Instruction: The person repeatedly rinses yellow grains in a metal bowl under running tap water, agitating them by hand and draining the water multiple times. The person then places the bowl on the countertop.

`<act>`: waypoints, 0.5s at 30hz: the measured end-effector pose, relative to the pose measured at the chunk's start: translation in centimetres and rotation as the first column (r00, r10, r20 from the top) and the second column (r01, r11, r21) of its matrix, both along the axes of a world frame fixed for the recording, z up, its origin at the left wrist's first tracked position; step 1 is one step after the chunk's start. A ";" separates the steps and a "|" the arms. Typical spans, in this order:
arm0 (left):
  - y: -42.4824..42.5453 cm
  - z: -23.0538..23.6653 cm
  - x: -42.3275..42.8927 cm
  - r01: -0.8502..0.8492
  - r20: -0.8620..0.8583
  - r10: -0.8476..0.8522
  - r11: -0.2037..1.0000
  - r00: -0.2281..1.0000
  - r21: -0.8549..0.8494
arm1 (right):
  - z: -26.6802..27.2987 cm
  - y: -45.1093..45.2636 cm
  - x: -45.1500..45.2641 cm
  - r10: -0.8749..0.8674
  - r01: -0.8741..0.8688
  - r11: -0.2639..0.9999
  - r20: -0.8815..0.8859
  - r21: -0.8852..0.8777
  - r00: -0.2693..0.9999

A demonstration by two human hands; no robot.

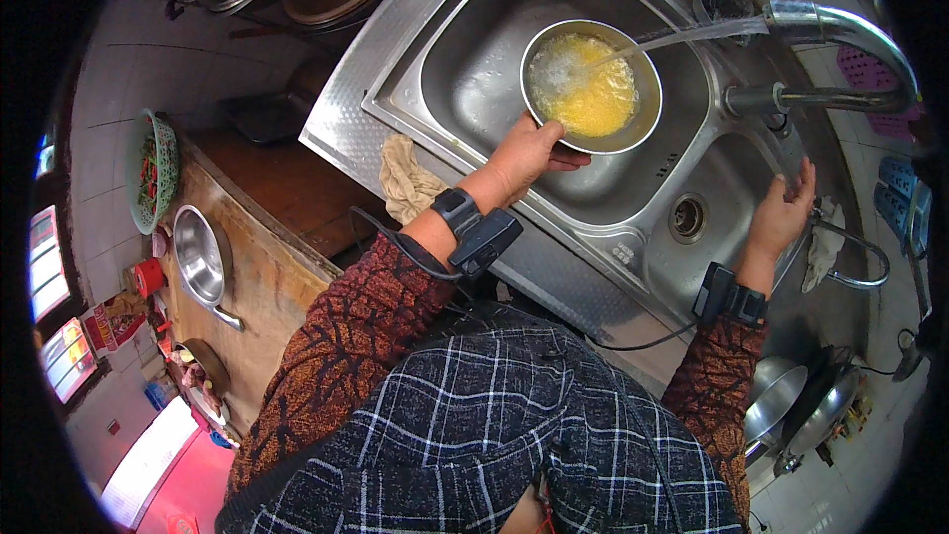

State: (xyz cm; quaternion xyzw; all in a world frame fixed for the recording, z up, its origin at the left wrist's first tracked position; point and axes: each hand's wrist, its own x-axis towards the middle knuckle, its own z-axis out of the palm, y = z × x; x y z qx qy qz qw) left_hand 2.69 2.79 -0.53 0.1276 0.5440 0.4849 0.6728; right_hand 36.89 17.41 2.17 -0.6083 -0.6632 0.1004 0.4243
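My left hand [530, 152] grips the near rim of a round metal bowl [652, 107] over the large basin of a stainless steel sink [474, 74]. Inside the bowl, small yellow grains [600, 105] lie under churning water. A stream of water [689, 35] runs from the chrome faucet [838, 18] into it. Over the right edge of the smaller basin [715, 185], my right hand [782, 204] holds nothing visible, thumb and fingers apart. A drain [689, 217] sits in that basin, to the left of my right hand.
A beige cloth [408, 178] lies on the sink's near edge. To the left, a wooden counter [259, 267] carries a metal pan [200, 256] and a green basket of vegetables [154, 174]. Metal pans [775, 393] stand low at right. A cable [645, 347] runs to my right wrist device.
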 end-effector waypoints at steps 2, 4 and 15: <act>0.0 -0.3 -0.1 0.002 0.022 -0.002 1.000 1.000 0.012 | 0.0 -0.2 0.2 0.001 0.000 1.000 0.032 -0.029 0.999; 0.1 -0.5 -0.4 0.008 0.059 -0.010 1.000 0.998 0.025 | -0.2 0.0 0.2 0.005 -0.004 0.999 0.041 -0.045 0.999; 0.1 0.0 -0.2 0.026 0.004 -0.026 1.000 1.000 0.018 | -1.5 0.1 0.3 0.122 -0.124 0.988 -0.022 -0.090 0.992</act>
